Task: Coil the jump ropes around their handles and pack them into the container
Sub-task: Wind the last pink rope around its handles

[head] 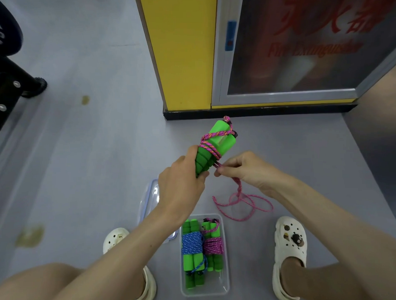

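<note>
1. Biggest risk: the loose pink rope (239, 190) trailing on the floor (91, 158) may tangle; slack would let the wraps slip off the green handles (215, 147).
2. Your left hand (182, 184) grips the handles, raised above the floor; your right hand (242, 170) pinches the rope beside them.
3. Lesser risk: a bulky coil may crowd the clear container (208, 289) between your feet.
4. Grey floor; fire-extinguisher cabinet (301, 56); yellow pillar (182, 49).

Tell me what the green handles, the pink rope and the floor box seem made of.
Green handles: probably foam, matt with soft ribbed rings. Pink rope: braided cord, likely synthetic, by its woven flecks. Container: clear glossy plastic; the floor shows through.
</note>
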A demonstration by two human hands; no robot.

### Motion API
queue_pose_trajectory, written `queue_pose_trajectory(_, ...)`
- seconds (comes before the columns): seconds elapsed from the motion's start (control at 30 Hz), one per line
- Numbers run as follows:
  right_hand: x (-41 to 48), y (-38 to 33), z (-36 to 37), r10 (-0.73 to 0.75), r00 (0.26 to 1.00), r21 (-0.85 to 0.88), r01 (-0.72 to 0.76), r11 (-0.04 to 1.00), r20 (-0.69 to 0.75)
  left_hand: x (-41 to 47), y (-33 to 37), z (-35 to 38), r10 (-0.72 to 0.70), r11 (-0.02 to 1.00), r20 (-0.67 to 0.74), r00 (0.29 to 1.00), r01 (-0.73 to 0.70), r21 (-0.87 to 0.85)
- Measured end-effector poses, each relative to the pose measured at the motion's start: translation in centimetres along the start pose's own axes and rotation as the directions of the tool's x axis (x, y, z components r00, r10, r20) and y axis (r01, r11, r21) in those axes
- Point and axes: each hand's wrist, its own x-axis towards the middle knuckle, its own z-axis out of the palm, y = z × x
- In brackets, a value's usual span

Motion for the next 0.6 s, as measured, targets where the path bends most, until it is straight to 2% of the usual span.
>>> queue_pose_trajectory(0.1, 0.3, 0.0, 0.2, 0.009, 1.0, 0.0, -0.009, 1.0, 0.019, -0.3, 0.1, 0.3, 0.046, 0.993, -0.011, 0.999, -0.045, 0.109)
queue_pose_trajectory(0.2, 0.4, 0.0, 0.2, 0.024, 0.997, 0.091, -0.03, 0.995, 0.072, -0.6, 0.2, 0.3, 0.092, 0.975, -0.027, 0.995, -0.084, 0.205)
queue_pose_trajectory(0.4, 0.0, -0.3, 0.7, 0.022, 0.986, 0.264, -0.066, 0.962, 0.167, -0.6, 0.2, 0.0, 0.098, 0.967, -0.078, 0.992, -0.076, 0.243)
queue_pose_trajectory(0.6, -0.1, -0.2, 1.6, -0.041, 0.984, 0.204, 0.005, 0.979, 0.171, -0.1, 0.0, 0.3, 0.191, 0.934, -0.106, 0.976, -0.147, 0.325)
